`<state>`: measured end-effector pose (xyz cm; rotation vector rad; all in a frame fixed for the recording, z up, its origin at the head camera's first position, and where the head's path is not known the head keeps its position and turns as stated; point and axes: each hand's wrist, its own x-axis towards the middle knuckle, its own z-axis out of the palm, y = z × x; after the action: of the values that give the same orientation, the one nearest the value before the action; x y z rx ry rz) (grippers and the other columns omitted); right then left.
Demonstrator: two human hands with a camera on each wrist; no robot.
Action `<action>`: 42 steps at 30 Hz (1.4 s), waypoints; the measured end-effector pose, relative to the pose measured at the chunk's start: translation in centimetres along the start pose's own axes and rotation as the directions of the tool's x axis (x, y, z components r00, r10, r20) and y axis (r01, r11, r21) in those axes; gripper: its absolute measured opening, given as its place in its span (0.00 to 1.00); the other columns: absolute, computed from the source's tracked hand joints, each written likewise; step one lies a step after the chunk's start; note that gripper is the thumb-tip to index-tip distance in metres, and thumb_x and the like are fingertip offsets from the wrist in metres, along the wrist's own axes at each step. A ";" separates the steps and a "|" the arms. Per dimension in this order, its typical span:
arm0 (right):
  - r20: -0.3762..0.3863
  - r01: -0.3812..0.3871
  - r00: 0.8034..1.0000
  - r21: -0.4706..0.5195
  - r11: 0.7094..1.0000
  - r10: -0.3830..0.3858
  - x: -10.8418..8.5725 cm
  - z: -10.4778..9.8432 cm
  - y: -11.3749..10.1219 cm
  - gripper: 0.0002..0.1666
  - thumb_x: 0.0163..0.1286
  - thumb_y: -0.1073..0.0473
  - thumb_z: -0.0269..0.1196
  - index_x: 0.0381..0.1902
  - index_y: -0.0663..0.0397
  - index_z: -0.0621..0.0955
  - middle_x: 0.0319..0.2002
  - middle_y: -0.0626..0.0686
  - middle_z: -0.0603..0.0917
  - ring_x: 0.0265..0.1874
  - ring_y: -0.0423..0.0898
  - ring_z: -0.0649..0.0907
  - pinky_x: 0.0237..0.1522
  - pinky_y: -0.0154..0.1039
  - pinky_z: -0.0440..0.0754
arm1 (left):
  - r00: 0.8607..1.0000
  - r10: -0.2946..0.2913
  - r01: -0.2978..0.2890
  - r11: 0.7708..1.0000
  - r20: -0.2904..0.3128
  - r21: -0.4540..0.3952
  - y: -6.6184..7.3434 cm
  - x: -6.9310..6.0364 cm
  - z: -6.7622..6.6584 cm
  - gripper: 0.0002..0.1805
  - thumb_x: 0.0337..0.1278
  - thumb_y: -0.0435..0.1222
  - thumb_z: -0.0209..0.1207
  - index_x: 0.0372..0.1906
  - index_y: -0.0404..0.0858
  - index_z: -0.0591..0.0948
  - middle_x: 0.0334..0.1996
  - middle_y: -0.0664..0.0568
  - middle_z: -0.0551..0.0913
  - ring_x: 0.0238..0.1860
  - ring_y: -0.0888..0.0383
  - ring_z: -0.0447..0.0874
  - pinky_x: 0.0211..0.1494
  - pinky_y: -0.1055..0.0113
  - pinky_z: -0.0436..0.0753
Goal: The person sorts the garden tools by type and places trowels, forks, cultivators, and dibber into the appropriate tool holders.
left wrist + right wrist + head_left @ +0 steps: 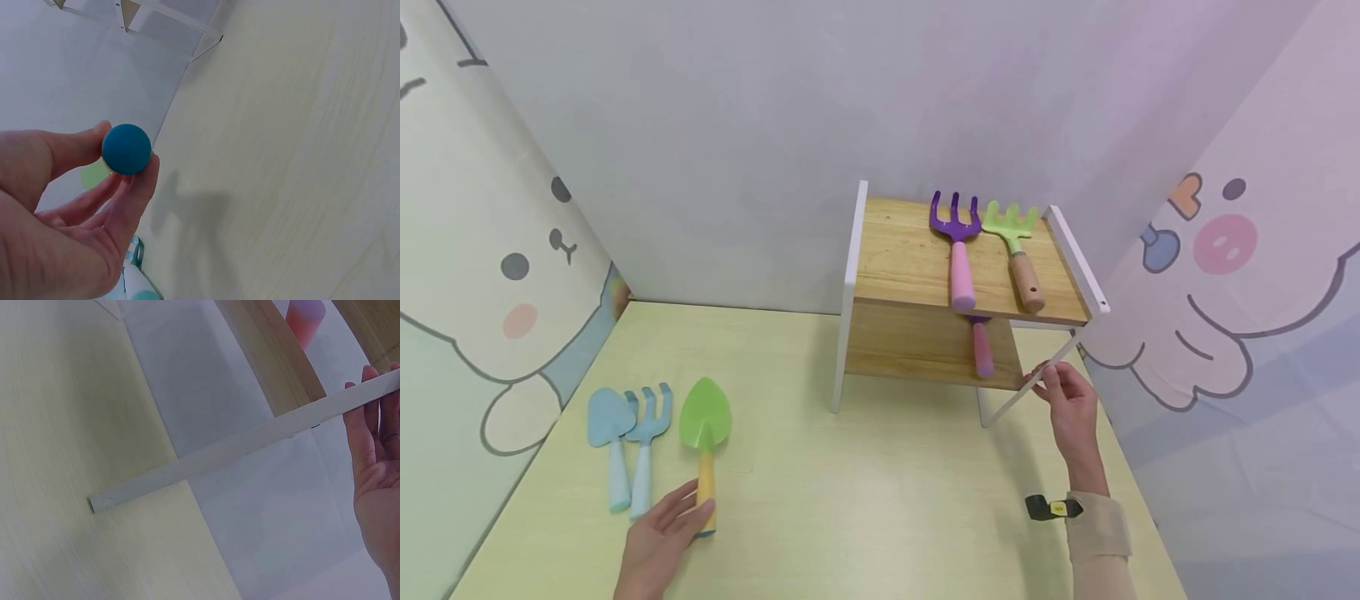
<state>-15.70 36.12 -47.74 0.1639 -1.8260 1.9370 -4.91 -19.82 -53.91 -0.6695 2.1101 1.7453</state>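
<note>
My left hand (658,537) pinches the yellow handle of a green hand trowel (706,412) between thumb and fingers. The left wrist view shows the handle's blue end cap (127,149) held there. To its left lie a blue trowel (608,417) and a blue hand fork (650,427). My right hand (1070,408) holds the white right front leg (219,449) of a two-tier wooden shelf (895,258), its fingers partly behind the leg. On the top board rest a purple fork with pink handle (961,271) and a green fork with wooden handle (1025,279).
A pink-handled tool (982,348) lies on the lower board, its purple head mostly hidden by the top board. The shelf stands at the back right of the pale table (820,500). Curtains with cartoon animals (1247,275) hang around it.
</note>
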 end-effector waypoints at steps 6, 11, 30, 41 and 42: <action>0.008 -0.003 1.000 -0.003 1.000 0.003 -0.2 -0.1 0.0 0.09 0.79 0.71 0.54 0.42 0.72 0.81 0.37 0.51 0.85 0.39 0.42 0.88 0.46 0.36 0.87 | 0.999 0.044 -0.044 0.999 -0.010 -0.021 0.6 -0.8 0.7 0.43 0.65 0.50 0.69 0.77 0.35 0.65 0.64 0.43 0.80 0.43 0.78 0.82 0.48 0.78 0.81; 0.009 -0.009 1.000 -0.009 1.000 0.009 -0.2 0.0 -0.1 0.09 0.79 0.71 0.53 0.43 0.72 0.80 0.37 0.51 0.85 0.39 0.42 0.88 0.47 0.36 0.87 | 0.994 0.110 -0.110 0.994 -0.026 -0.022 1.0 -1.5 1.3 0.40 0.64 0.46 0.69 0.75 0.34 0.68 0.59 0.50 0.84 0.44 0.77 0.83 0.47 0.78 0.82; 0.005 -0.010 1.000 0.007 1.000 0.010 0.0 0.0 -0.2 0.09 0.79 0.71 0.54 0.41 0.71 0.81 0.37 0.50 0.86 0.38 0.42 0.89 0.46 0.36 0.87 | 0.931 0.361 -0.362 0.932 -0.047 -0.013 2.5 -3.3 4.2 0.28 0.62 0.37 0.71 0.66 0.37 0.78 0.50 0.66 0.86 0.48 0.69 0.85 0.47 0.73 0.86; 0.006 -0.009 1.000 0.005 1.000 0.009 -0.1 0.0 -0.1 0.09 0.79 0.70 0.55 0.42 0.70 0.81 0.37 0.50 0.86 0.38 0.42 0.89 0.46 0.36 0.87 | 0.903 0.429 -0.428 0.900 -0.006 -0.078 3.0 -3.8 5.2 0.25 0.60 0.30 0.71 0.63 0.35 0.80 0.53 0.59 0.87 0.49 0.65 0.86 0.46 0.68 0.88; 0.007 -0.008 1.000 0.006 1.000 0.008 -0.1 -0.1 -0.1 0.09 0.79 0.70 0.55 0.42 0.71 0.81 0.37 0.50 0.86 0.38 0.42 0.89 0.46 0.36 0.87 | 0.900 0.436 -0.435 0.897 -0.002 -0.084 3.1 -3.8 5.3 0.25 0.60 0.29 0.71 0.63 0.34 0.80 0.53 0.59 0.87 0.49 0.64 0.86 0.46 0.68 0.88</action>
<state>-15.58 36.15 -47.71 0.1659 -1.8282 1.9493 -3.67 -13.66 -50.45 -0.2006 2.3179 2.0621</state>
